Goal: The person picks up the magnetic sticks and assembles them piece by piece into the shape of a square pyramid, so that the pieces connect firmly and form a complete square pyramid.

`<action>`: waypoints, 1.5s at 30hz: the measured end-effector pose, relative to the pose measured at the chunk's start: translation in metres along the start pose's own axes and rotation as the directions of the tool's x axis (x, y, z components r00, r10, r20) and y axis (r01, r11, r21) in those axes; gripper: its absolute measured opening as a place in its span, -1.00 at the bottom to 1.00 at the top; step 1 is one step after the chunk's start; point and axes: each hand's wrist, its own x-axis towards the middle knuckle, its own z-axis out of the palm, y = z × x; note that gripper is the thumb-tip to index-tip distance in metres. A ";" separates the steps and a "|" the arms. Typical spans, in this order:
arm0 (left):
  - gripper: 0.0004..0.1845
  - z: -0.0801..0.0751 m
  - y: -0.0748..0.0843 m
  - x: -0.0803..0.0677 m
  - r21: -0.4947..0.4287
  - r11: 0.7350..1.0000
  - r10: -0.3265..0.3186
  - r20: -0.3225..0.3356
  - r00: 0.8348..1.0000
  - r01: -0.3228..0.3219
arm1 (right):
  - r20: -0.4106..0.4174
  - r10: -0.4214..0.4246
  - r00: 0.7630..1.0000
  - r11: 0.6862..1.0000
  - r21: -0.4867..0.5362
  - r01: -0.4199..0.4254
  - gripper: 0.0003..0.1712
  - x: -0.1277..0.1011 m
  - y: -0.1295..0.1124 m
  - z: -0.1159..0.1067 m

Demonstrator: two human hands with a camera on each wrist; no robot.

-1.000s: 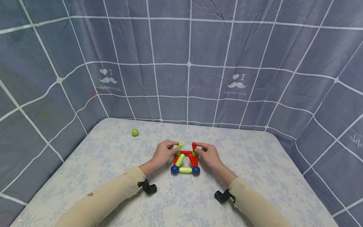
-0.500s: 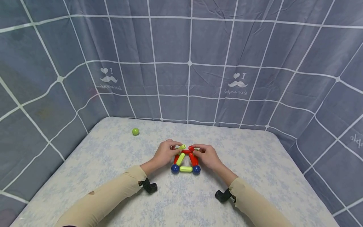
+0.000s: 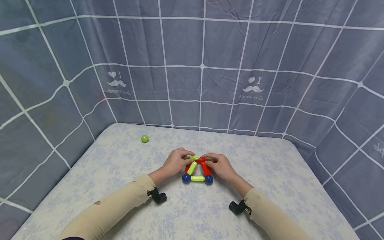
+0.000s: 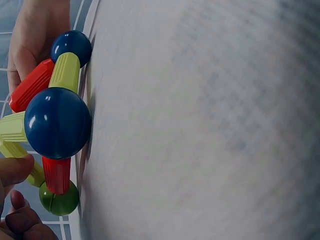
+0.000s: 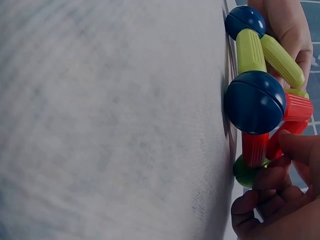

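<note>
My left hand [image 3: 174, 162] pinches a yellow-green magnetic rod [image 3: 193, 157] at the back left of a ball-and-rod frame. A red magnetic rod [image 3: 201, 160] is pinched by my right hand [image 3: 222, 165] at the back right. Both held rods tilt inward, their tips close together; whether they touch, I cannot tell. Two blue balls [image 3: 186, 178] form the front corners, joined by a yellow-green rod [image 3: 197, 178]. From them a yellow-green rod [image 3: 192, 168] and a red rod [image 3: 205, 168] lean inward. Green balls [image 4: 59, 199] at the back corners are partly hidden by fingers.
A loose green ball [image 3: 144, 138] lies at the back left of the table [image 3: 192, 213], which has a pale patterned cover. Grey checked curtains [image 3: 186, 83] hang behind and at both sides. A black wrist mount [image 3: 157, 196] sits on each sleeve.
The two held rods have tipped from nearly upright to leaning inward, their upper ends coming together. Both hands stay almost in place, still gripping. The loose green ball has stayed put.
</note>
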 end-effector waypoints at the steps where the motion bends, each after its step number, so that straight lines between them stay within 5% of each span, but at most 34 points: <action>1: -0.78 0.000 0.000 0.000 0.000 1.000 0.000 0.003 1.000 0.000 | 0.006 -0.002 1.000 1.000 -0.005 0.002 -0.75 0.000 0.000 0.000; 35: -0.80 0.001 0.000 0.002 0.044 0.999 0.014 0.014 1.000 -0.015 | 0.024 -0.017 1.000 0.999 0.050 0.016 -0.74 0.000 0.002 -0.002; 45: -0.71 0.000 -0.001 -0.002 -0.022 1.000 -0.003 -0.016 1.000 0.003 | -0.001 -0.019 1.000 0.995 0.096 0.019 -0.68 0.000 0.005 -0.004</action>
